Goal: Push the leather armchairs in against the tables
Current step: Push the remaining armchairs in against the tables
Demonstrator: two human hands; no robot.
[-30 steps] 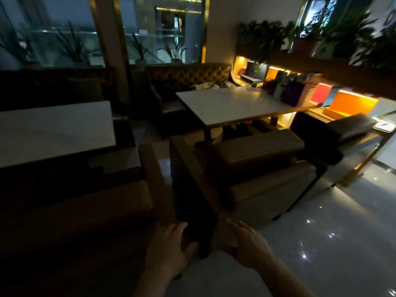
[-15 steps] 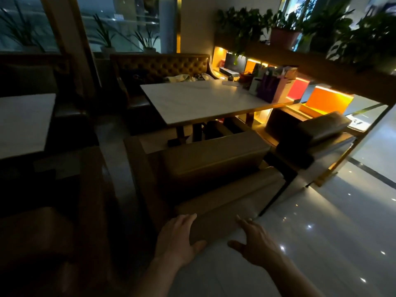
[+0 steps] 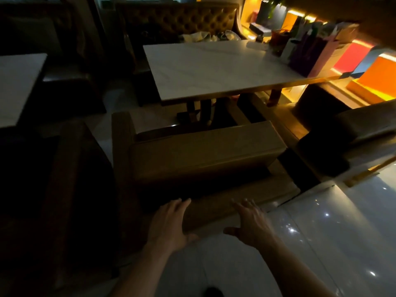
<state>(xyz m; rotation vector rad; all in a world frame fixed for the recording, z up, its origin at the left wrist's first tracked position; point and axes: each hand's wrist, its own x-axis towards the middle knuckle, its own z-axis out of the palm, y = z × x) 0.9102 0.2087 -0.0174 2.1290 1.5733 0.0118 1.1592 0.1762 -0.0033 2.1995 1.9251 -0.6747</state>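
A tan leather armchair (image 3: 203, 159) stands with its back toward me, facing a white marble-topped table (image 3: 214, 69). Its seat front sits near the table's edge, with the table legs showing beyond it. My left hand (image 3: 169, 224) lies flat on the top of the chair's backrest, fingers spread. My right hand (image 3: 250, 224) rests spread on the same backrest, further right. A darker armchair (image 3: 351, 142) stands to the right at the same table. Another dark armchair (image 3: 64, 189) fills the left, by a second white table (image 3: 17, 86).
A tufted leather bench (image 3: 177, 22) lines the far side of the table. Gift bags (image 3: 308, 54) and lit orange shelves (image 3: 377, 80) run along the right. Glossy white floor (image 3: 321, 243) stretches to my right and beneath me.
I have stepped closer and now look down more steeply. Both hands have come up onto the tan armchair's backrest, and the chair fills more of the view.
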